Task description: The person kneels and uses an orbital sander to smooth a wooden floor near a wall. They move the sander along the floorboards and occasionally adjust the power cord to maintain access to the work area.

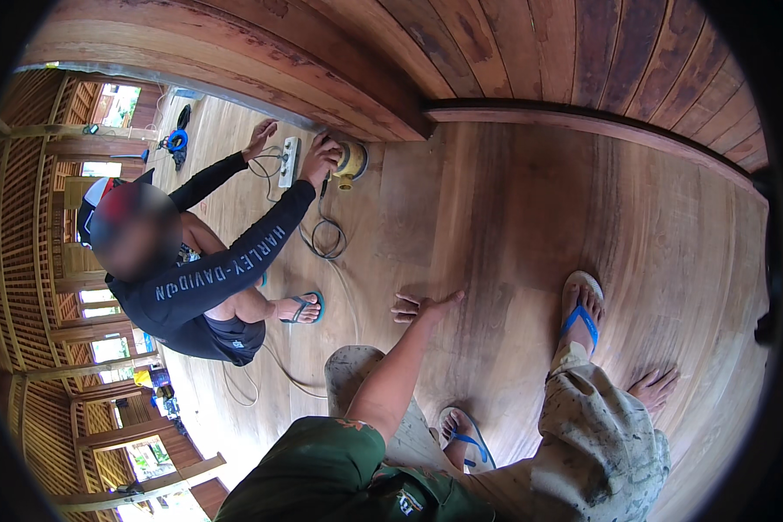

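Note:
My left hand [426,307] reaches out low over the wooden plank floor [496,209]. Its thumb points away from the fingers, and nothing is held in it; whether it touches the boards I cannot tell. At the right, beyond my bent knee, my right hand [653,389] lies palm down with fingers stretched on the planks. Ahead to the left, a crouching co-worker [209,252] has one hand on a yellow power sander [351,163] on the floor by the wall's foot. The co-worker's other hand hovers near a white power strip [289,162].
A wooden plank wall [513,43] with a beam along its foot [583,122] bounds the far side. A coiled dark cord [325,239] and a pale cable [278,365] lie across the floor. Slatted timber walls with openings [43,217] stand at the left.

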